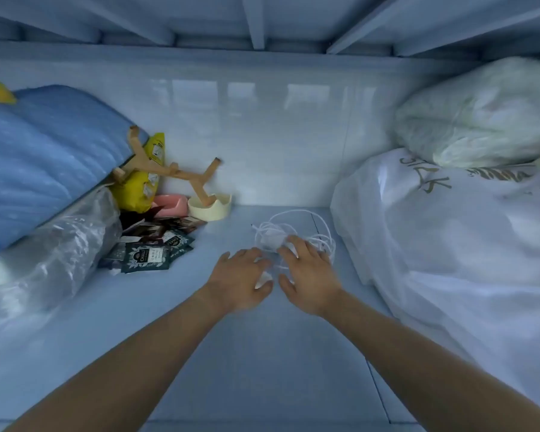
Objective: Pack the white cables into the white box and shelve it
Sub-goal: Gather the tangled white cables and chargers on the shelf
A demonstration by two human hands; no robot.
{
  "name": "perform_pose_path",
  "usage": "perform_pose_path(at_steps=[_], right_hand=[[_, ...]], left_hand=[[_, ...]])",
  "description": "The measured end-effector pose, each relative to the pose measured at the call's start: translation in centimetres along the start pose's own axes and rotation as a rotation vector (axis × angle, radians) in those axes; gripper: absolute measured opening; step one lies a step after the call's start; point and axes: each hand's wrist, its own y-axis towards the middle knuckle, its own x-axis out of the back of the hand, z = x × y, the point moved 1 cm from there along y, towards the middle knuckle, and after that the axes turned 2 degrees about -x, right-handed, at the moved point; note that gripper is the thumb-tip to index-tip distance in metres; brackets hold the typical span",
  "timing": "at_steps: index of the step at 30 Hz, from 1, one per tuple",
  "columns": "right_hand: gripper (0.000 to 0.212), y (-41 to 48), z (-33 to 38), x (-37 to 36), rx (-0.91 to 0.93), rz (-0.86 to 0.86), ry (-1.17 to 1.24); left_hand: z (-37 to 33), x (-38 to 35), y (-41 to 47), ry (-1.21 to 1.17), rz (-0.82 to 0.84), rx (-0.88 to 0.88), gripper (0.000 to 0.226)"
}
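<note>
A loose tangle of white cables (pixel 293 227) lies on the pale shelf surface (pixel 250 338), near the back wall. Both my arms reach in from the bottom of the view. My left hand (pixel 239 277) lies palm down at the near left edge of the tangle, fingers spread and touching white cable parts. My right hand (pixel 309 274) lies palm down over the right part of the tangle, fingers stretched across the cables. Neither hand is curled round anything. No white box is in view.
At the left lie a blue quilt (pixel 44 157), a clear plastic bag (pixel 44 257), dark tea sachets (pixel 147 254), a yellow packet (pixel 144 185), a wooden stand (pixel 175 173) in a cream bowl (pixel 209 210) and a pink dish (pixel 169 202). Big white bags (pixel 449 244) fill the right side.
</note>
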Motion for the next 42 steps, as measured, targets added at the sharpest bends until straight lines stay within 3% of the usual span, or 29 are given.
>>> perform_pose_path(at_steps=[4,12,18,23,29,35,38,42], right_hand=[[0.049,0.3,-0.9,-1.8,0.051,0.052,-0.025],[0.054,3.3,-1.5,-2.4,0.105,-0.008,-0.073],[0.064,3.6,-2.0,-3.8,-0.181,0.056,-0.159],[0.063,4.2,-1.5,-3.7,-0.179,0.096,-0.172],[0.032,3.7,0.4,-3.5,-0.126,0.153,-0.125],[0.019,2.6,1.8,-2.5,0.013,0.063,0.113],[0.034,2.3,2.4,-2.1,0.08,-0.06,0.218],[0.059,2.0,2.2,-2.1,-0.009,-0.014,0.083]], left_hand=[[1.0,-1.3,-0.4,0.023,0.058,0.062,0.049],[3.6,-1.0,0.0,0.124,0.072,0.134,0.044],[4.5,-1.5,0.3,0.066,0.038,0.154,0.057],[4.2,-1.8,-0.3,0.002,0.038,0.135,0.05],[4.3,-0.6,-3.1,-0.09,-0.031,0.011,0.044],[5.7,-0.1,-6.1,-0.121,-0.077,0.056,0.04],[6.0,-0.1,-6.2,-0.13,-0.088,0.115,0.041],[6.0,-0.8,-6.1,-0.138,-0.04,0.146,0.042]])
